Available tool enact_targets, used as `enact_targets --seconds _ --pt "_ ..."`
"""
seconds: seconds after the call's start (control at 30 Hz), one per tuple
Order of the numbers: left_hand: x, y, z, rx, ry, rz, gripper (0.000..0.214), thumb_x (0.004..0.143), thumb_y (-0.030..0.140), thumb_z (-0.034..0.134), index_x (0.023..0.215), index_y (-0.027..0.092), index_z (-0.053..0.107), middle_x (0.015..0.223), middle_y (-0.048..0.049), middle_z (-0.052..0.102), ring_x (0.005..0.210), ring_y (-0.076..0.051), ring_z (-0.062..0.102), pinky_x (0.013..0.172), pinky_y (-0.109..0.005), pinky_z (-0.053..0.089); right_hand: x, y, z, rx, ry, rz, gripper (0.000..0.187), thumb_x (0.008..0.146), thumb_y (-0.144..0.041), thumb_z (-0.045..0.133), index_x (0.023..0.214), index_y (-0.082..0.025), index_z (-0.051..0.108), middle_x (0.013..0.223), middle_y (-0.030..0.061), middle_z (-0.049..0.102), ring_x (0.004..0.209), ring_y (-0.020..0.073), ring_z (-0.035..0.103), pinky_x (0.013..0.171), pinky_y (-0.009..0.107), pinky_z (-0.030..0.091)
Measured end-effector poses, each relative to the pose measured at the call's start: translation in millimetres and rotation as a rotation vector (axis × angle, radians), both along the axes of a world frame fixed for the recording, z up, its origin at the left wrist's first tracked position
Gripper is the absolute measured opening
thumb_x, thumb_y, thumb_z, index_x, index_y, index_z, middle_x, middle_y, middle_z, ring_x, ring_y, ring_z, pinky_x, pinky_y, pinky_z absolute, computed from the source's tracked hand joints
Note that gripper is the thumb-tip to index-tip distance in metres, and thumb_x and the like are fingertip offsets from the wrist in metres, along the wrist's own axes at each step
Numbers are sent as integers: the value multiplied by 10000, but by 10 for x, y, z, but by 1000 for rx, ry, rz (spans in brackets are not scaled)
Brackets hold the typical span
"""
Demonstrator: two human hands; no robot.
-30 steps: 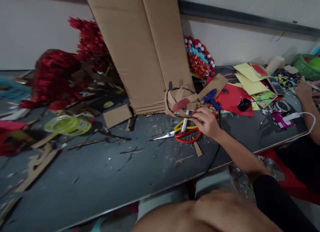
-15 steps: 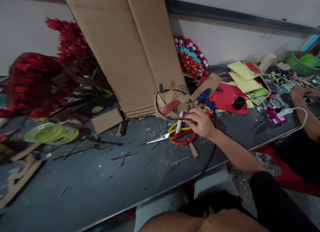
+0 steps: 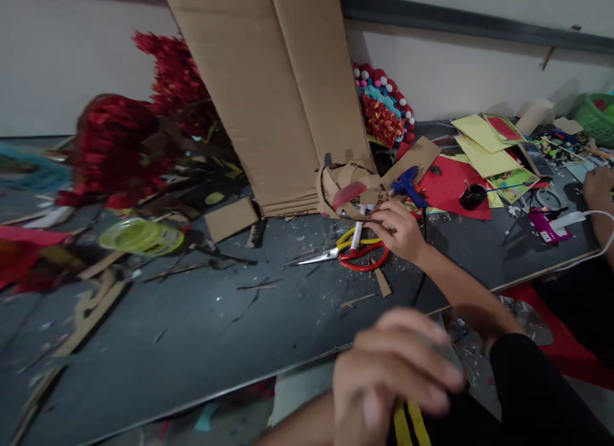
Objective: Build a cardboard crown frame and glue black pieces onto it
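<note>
My right hand pinches the edge of a hoop of bent cardboard strips. This hoop rests against the foot of a tall cardboard sheet; a pinkish-red patch shows on it. Just below lie scissors with red and yellow handles, and a white stick-like piece crosses them. My left hand is raised near my body, blurred, its fingers loosely bent and apart with nothing seen in them. A blue glue gun lies beyond my right hand.
A yellow-green tape roll, a cardboard piece and red flowers are on the left. Red paper, a black cup and a purple power strip lie on the right, near another person's hand.
My left hand has come up into view at the bottom. My right hand stays on the cardboard hoop. The view has swung left, so things appear further right.
</note>
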State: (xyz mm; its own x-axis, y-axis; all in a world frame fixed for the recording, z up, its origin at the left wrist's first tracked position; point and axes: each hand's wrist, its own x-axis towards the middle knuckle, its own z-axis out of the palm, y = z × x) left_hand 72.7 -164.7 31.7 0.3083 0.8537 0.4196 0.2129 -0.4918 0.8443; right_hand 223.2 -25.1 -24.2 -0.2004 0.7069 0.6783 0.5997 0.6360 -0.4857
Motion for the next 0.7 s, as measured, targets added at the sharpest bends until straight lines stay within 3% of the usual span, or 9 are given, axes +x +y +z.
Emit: enact_targets --seconds 0.07,0.17,0.3,0.5,0.7 --pt "9 339 9 -10 -230 115 588 907 507 201 537 268 591 498 -62 582 642 -208 623 662 -408 528 1 2 4 -2 33 6 158 890 -300 518 838 -197 625 884 55 632 870 163 589 805 343 484" --pt "-41 934 -149 -30 -500 275 434 856 484 401 576 212 591 616 -43 643 665 -178 613 687 -363 514 -7 -6 12 10 90 38 155 884 -307 528 845 -189 621 883 55 638 874 162 598 795 334 482" --pt "-247 1414 -401 -153 -468 267 395 815 510 501 665 172 641 642 -30 647 652 -150 608 655 -290 494 -20 -28 37 -8 111 65 137 882 -293 533 856 -194 625 890 47 647 882 159 607 798 330 483" --pt "-281 1387 -558 -135 -311 90 362 790 502 587 712 159 672 739 -49 681 701 -142 622 687 -261 494 3 -46 95 -63 109 38 143 880 -302 535 827 -196 614 859 44 644 861 161 605 755 327 493" --pt "-171 1359 -642 -291 -457 63 347 679 468 722 830 163 657 780 -27 689 674 -114 620 661 -229 509 -20 -88 150 -38 90 112 99 868 -254 558 829 -181 613 866 47 651 844 148 616 753 306 495"
